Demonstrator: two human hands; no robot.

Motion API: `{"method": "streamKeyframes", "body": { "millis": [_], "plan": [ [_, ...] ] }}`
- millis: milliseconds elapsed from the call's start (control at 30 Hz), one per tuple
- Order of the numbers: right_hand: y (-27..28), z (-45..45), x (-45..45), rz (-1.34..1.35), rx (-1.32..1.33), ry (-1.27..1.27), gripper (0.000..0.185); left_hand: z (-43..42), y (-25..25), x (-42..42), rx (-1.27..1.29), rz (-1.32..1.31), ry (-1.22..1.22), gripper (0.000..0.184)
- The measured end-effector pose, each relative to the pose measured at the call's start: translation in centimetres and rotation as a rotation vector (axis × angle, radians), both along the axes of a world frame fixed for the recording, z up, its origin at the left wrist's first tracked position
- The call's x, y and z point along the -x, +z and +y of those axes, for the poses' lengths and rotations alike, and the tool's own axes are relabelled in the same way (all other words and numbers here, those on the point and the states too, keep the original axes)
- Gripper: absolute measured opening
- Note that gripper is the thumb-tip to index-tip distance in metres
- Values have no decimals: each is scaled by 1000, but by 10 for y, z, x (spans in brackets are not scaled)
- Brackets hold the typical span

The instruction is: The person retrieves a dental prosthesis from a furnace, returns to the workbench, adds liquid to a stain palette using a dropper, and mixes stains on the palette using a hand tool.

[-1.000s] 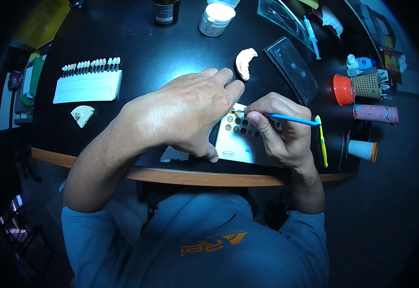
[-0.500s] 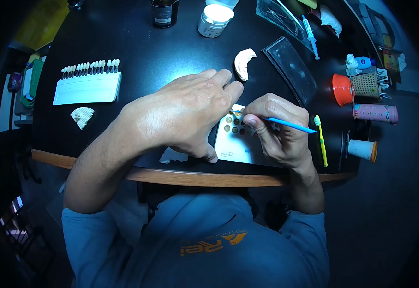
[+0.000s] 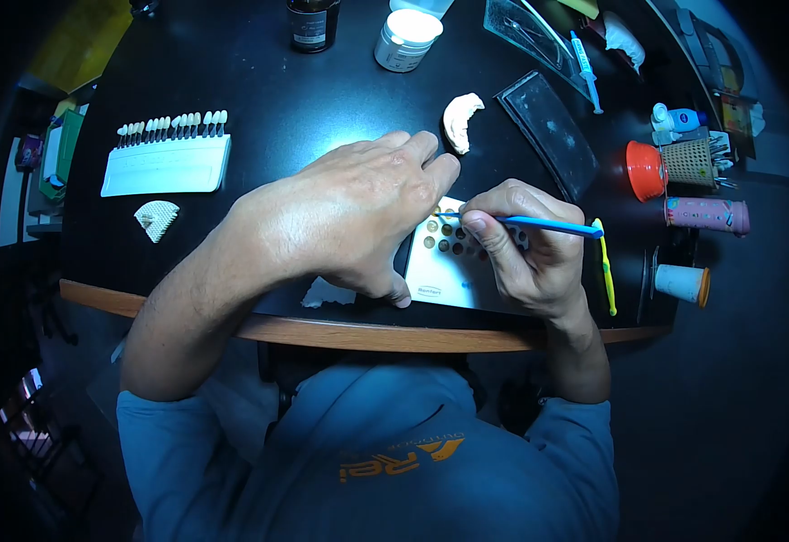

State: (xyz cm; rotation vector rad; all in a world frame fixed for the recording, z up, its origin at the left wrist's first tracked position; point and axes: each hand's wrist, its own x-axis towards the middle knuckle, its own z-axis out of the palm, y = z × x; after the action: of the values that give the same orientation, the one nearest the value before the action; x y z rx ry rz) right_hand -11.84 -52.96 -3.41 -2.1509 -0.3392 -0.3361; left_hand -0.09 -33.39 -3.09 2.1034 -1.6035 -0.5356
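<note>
My right hand point(image 3: 535, 248) pinches a slim blue-handled brush-like tool point(image 3: 548, 223) like a pen. Its fine tip is down among the round, brownish wells of a white palette point(image 3: 437, 271), in the upper row. My left hand point(image 3: 358, 208) arches over the palette's left side, with the thumb at its lower left edge and the fingers bent toward its far edge. The fingertips are hidden behind the hand. Beyond the fingers lies a cream-coloured dental arch piece point(image 3: 460, 124), touched by neither hand.
A tooth shade guide point(image 3: 167, 167) stands on the left. A dark slab point(image 3: 548, 134), yellow toothbrush point(image 3: 606, 271), orange bowl point(image 3: 645, 170), pink cup point(image 3: 706, 215) and white cup point(image 3: 681, 282) are to the right. A white jar point(image 3: 405, 45) and brown bottle point(image 3: 311, 25) stand at the back.
The blue tool's handle has swung slightly, its rear end now higher and further right, over the toothbrush head. My left hand has barely moved.
</note>
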Motion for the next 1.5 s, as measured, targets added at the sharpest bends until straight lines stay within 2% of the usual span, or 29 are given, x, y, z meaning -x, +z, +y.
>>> {"method": "streamKeyframes", "body": {
  "millis": [867, 1100, 1500],
  "plan": [
    [4, -3, 0, 12, 36, 25, 5, 0, 1, 1, -25, -13, 1, 86],
    [17, -20, 1, 18, 169, 215, 12, 0, -2, 0, -6, -32, -2, 83],
    [19, -20, 0, -38, 185, 194, 11, 0, 1, 1, -22, -35, 2, 85]
  ]
}}
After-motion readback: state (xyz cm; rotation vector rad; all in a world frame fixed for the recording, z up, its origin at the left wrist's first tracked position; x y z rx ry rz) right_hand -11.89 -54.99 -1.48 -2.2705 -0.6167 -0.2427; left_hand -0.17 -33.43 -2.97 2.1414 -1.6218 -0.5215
